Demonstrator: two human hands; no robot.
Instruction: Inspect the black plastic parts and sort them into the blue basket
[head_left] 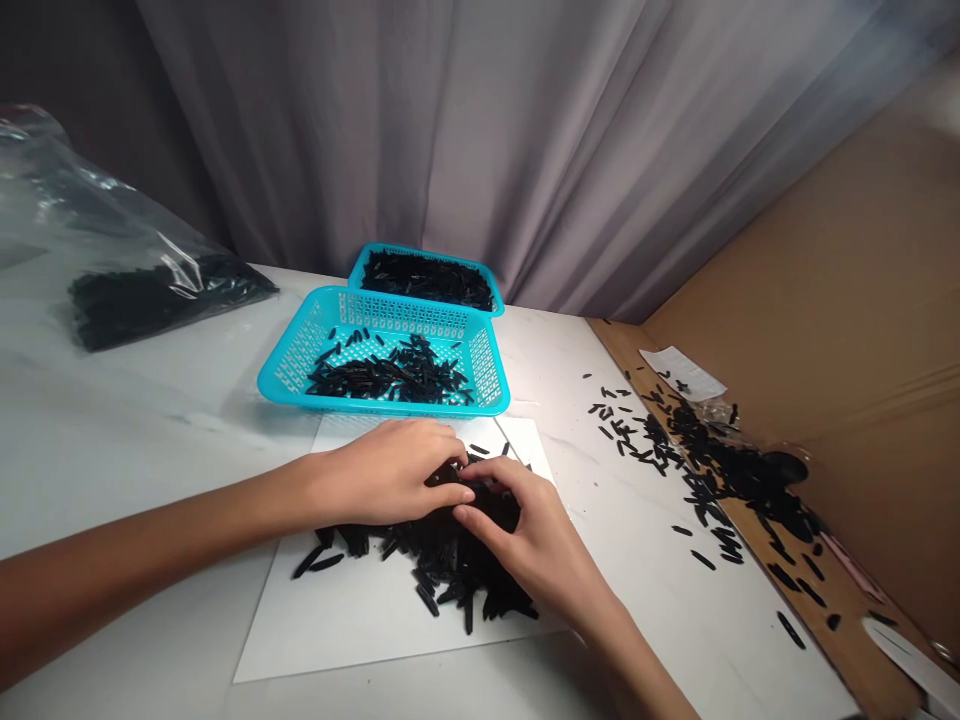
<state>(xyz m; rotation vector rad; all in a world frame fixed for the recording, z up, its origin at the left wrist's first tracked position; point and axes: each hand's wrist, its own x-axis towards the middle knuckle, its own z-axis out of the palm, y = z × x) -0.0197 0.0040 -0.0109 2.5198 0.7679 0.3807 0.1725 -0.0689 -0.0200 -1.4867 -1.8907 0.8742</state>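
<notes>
Left hand: The person's bare left hand point(390, 475) reaches in from the left, palm down, forearm lying low across the white table top point(135, 430).
Left fingers: The fingers point(446, 480) are curled and nearly closed, their tips pressed into the top of the heap; whether they have hold of any piece cannot be told.
Right hand: The person's bare right hand point(529, 530) comes in from the lower right, arched over the heap, its wrist raised and angled toward the left hand.
Right fingers: The fingers point(487, 512) are bent downward and partly closed, just touching the left fingers; the tips are hidden among the pieces, so any grip cannot be told.
Main heap: A loose pile of slender black rod-shaped pieces point(427, 565) lies under both hands, on a flat white rectangular sheet point(360, 625).
Baskets: A turquoise perforated plastic basket point(296, 365) holding a shallow layer of the black pieces stands just beyond the sheet; a second turquoise basket point(390, 255) behind it is fuller.
Bag: A clear plastic bag of dark pieces point(150, 300) lies at the far left of the table.
Right side: More black pieces point(637, 435) lie scattered across the table and onto a brown cardboard panel point(825, 250).
Backdrop: A grey curtain point(450, 130) hangs behind.
</notes>
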